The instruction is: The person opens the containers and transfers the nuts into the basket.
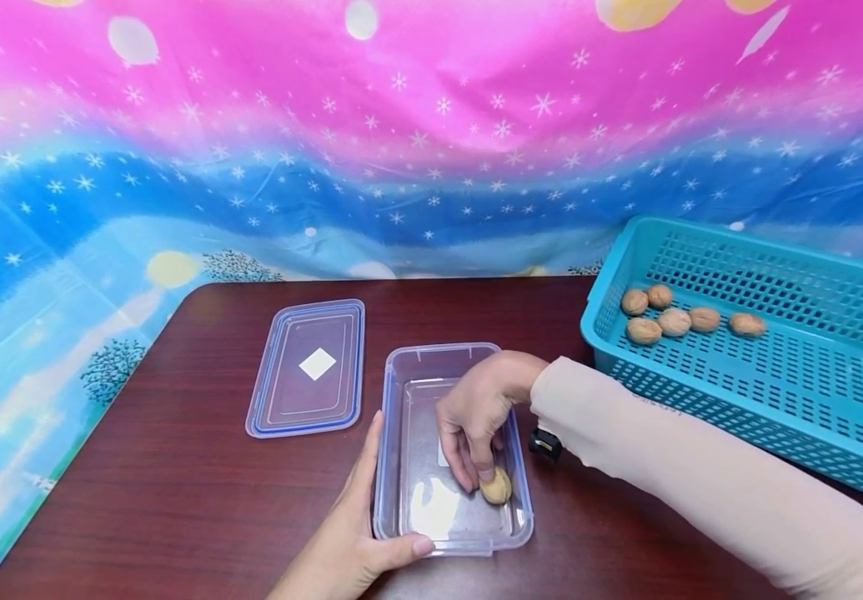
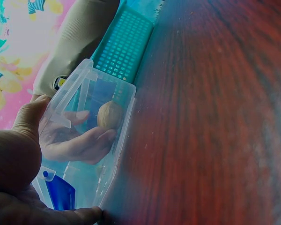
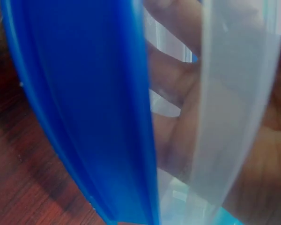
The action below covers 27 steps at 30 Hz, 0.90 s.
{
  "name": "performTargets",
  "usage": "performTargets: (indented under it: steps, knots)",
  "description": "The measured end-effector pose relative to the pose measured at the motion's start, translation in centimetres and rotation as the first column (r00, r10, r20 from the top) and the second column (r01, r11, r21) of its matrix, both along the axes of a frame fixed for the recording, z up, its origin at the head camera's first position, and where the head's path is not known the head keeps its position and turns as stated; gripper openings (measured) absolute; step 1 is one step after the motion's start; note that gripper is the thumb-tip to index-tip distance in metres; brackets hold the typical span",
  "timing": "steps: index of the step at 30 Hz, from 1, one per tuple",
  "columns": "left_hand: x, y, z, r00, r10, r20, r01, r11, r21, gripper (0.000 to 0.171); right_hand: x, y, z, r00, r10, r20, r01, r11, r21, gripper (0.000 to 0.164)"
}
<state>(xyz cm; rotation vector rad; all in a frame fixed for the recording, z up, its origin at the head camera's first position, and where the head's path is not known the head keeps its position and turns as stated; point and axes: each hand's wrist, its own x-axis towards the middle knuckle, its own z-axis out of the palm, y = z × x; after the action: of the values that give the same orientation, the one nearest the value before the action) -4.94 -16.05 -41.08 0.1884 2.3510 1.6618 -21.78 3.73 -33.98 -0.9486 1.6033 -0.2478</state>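
Observation:
A clear plastic container (image 1: 446, 533) with blue side clips stands on the table without its lid. My left hand (image 1: 359, 525) grips its near left corner, thumb along the front rim and fingers along the left wall. My right hand (image 1: 476, 408) reaches down inside, its fingers curled and fingertips at a walnut (image 1: 496, 486). Seen through the wall in the left wrist view, the walnut (image 2: 110, 115) is at the right thumb and fingertips. In the right wrist view, a blue clip (image 3: 84, 112) and the clear wall cover part of the hand.
A turquoise perforated basket (image 1: 731, 392) at the right holds several walnuts (image 1: 674, 322) near its left end. The clear lid (image 1: 318, 400) with a blue seal lies left of the container. A patterned cloth (image 1: 431, 125) hangs behind the dark wooden table (image 1: 198, 467).

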Motion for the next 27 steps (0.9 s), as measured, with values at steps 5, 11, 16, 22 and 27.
performTargets:
  steps: [5,11,16,22,27]
  knots:
    - [-0.01,0.07,0.01,1.000,0.001,-0.006,-0.001,1.000,0.009,0.135,0.08,-0.02,-0.14,1.000,0.002,-0.022,-0.002,1.000,0.009,0.017]
    - [0.10,0.07,-0.01,1.000,0.000,-0.020,0.001,1.000,0.018,0.135,0.16,-0.19,-0.59,0.999,0.040,-0.005,-0.040,0.999,0.019,0.019]
    - [0.14,0.07,0.06,1.000,0.008,-0.003,-0.008,1.000,0.016,0.135,0.16,-0.17,-0.82,0.997,0.070,-0.025,-0.069,0.997,0.020,0.020]
    - [0.07,0.08,0.11,1.000,0.014,0.010,-0.014,1.000,-0.001,0.135,0.22,-0.14,-0.73,0.994,0.084,-0.066,-0.082,0.996,0.027,0.023]
    - [0.02,0.10,0.23,0.999,0.017,0.040,-0.017,1.000,0.002,0.135,0.33,-0.23,-0.66,0.990,0.099,-0.103,-0.096,0.995,0.031,0.024]
